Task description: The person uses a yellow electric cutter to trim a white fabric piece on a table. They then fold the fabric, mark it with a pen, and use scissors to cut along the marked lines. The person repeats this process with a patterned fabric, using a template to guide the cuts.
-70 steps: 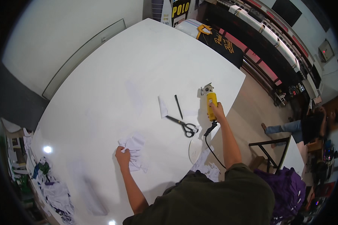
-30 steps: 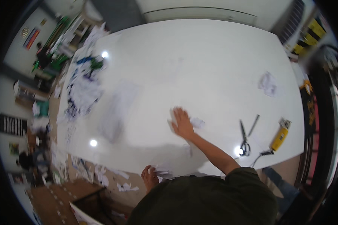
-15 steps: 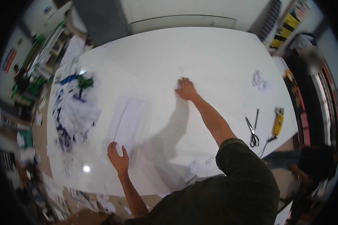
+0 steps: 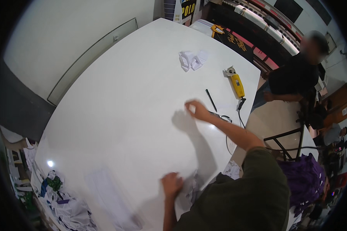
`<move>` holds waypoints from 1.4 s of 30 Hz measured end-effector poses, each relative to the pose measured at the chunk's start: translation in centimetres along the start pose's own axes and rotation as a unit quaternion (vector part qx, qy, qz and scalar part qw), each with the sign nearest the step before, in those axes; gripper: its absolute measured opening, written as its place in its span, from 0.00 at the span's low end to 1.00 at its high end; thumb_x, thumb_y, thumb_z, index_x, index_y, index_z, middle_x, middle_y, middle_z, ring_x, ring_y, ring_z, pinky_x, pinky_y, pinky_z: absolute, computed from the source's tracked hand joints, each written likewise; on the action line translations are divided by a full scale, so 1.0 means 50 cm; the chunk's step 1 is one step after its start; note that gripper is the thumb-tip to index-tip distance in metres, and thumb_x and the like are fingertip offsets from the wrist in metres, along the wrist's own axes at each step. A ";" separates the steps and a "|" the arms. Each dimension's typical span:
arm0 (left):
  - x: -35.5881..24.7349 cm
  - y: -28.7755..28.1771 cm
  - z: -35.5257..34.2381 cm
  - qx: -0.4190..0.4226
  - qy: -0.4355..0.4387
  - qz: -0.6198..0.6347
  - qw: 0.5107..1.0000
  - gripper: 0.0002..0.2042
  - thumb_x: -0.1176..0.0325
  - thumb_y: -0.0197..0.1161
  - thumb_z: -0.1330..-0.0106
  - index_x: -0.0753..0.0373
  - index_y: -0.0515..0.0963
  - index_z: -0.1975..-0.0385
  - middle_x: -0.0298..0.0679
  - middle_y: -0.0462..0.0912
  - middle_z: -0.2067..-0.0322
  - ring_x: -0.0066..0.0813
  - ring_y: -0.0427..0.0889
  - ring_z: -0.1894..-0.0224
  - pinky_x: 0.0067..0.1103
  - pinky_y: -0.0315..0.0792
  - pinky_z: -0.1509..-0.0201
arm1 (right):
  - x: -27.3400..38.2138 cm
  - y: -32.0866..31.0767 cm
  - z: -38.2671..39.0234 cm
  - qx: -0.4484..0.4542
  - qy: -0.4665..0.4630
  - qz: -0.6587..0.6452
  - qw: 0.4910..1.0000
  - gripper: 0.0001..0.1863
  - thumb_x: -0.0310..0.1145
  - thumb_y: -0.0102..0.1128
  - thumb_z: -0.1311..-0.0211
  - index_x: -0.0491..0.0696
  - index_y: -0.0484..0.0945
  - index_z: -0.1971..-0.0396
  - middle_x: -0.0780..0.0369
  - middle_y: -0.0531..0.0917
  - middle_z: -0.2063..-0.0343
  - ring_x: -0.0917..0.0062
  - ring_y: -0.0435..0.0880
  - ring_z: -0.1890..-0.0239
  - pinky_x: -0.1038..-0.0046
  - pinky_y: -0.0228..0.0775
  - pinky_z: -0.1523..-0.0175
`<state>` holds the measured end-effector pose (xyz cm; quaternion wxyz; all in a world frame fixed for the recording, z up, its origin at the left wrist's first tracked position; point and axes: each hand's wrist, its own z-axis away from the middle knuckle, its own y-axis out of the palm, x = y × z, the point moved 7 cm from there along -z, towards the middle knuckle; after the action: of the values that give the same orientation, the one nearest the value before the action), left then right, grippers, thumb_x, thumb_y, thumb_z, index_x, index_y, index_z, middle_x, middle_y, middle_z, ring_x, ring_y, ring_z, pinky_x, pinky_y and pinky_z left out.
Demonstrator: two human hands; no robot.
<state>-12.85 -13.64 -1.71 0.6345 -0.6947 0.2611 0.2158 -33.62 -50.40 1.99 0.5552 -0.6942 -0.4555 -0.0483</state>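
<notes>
Moved off the folded white cloth (image 4: 108, 196), the left hand (image 4: 172, 184) was seen beside white scraps (image 4: 192, 185) at the table's (image 4: 138, 100) near edge, the right hand (image 4: 197, 110) near scissors (image 4: 222, 116), both grips too blurred to be told.

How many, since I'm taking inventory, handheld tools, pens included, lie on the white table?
3: yellow electric cutter on the right; slim dark pen left of it; dark loop-handled scissors partly behind the right forearm. Others may be hidden.
</notes>
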 end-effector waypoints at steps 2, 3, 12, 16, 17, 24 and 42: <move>-0.073 0.073 0.019 0.151 0.005 0.050 0.987 0.15 0.58 0.69 0.35 0.53 0.83 0.52 0.38 0.85 0.52 0.39 0.81 0.47 0.43 0.65 0.40 | -0.132 -0.054 -0.161 -0.101 0.087 0.023 0.991 0.10 0.34 0.63 0.33 0.42 0.86 0.65 0.54 0.88 0.60 0.60 0.87 0.57 0.64 0.77 0.50; -0.093 0.102 0.053 0.180 0.021 0.084 0.980 0.14 0.56 0.68 0.34 0.53 0.84 0.52 0.39 0.86 0.52 0.38 0.82 0.47 0.43 0.65 0.39 | -0.180 -0.070 -0.226 -0.131 0.145 -0.032 0.980 0.11 0.37 0.60 0.35 0.45 0.85 0.68 0.52 0.87 0.63 0.56 0.86 0.55 0.57 0.76 0.47; -0.063 0.058 0.091 0.246 -0.369 0.111 0.890 0.16 0.56 0.64 0.30 0.64 0.86 0.57 0.49 0.89 0.58 0.45 0.88 0.55 0.36 0.79 0.48 | -0.470 0.031 -0.412 -0.087 0.356 0.106 0.924 0.18 0.39 0.57 0.33 0.44 0.80 0.50 0.49 0.87 0.61 0.52 0.86 0.56 0.50 0.77 0.51; -0.081 0.021 -0.030 0.106 -0.384 0.089 0.913 0.13 0.62 0.65 0.30 0.68 0.85 0.60 0.52 0.88 0.60 0.46 0.89 0.58 0.33 0.80 0.51 | -0.349 0.113 -0.410 0.011 0.075 0.075 0.994 0.11 0.35 0.57 0.34 0.48 0.83 0.57 0.54 0.87 0.63 0.55 0.86 0.60 0.53 0.76 0.53; -0.090 0.025 -0.049 0.091 -0.386 0.107 0.912 0.14 0.63 0.65 0.30 0.70 0.84 0.59 0.52 0.88 0.59 0.45 0.89 0.58 0.34 0.80 0.50 | -0.341 0.082 -0.412 -0.013 0.093 0.045 0.995 0.10 0.36 0.58 0.34 0.48 0.83 0.59 0.54 0.87 0.63 0.55 0.86 0.60 0.54 0.76 0.54; -0.112 0.066 -0.122 0.091 -0.369 0.104 0.919 0.15 0.62 0.65 0.30 0.70 0.83 0.56 0.51 0.87 0.58 0.44 0.88 0.57 0.33 0.80 0.50 | -0.529 -0.135 -0.379 -0.089 0.176 0.231 0.953 0.20 0.45 0.66 0.36 0.47 0.79 0.52 0.57 0.81 0.55 0.58 0.80 0.51 0.50 0.69 0.46; -0.137 0.086 -0.192 0.052 -0.318 0.063 0.944 0.13 0.63 0.66 0.30 0.69 0.82 0.58 0.49 0.87 0.62 0.43 0.87 0.58 0.31 0.79 0.50 | -0.250 0.040 -0.369 0.281 -0.015 -0.029 0.959 0.10 0.35 0.62 0.34 0.47 0.80 0.56 0.60 0.84 0.63 0.68 0.81 0.57 0.59 0.68 0.48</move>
<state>-21.16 -22.84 0.31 0.7051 -0.5377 0.0998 0.4514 -31.40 -72.61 0.37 0.7192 -0.4972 -0.4793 0.0760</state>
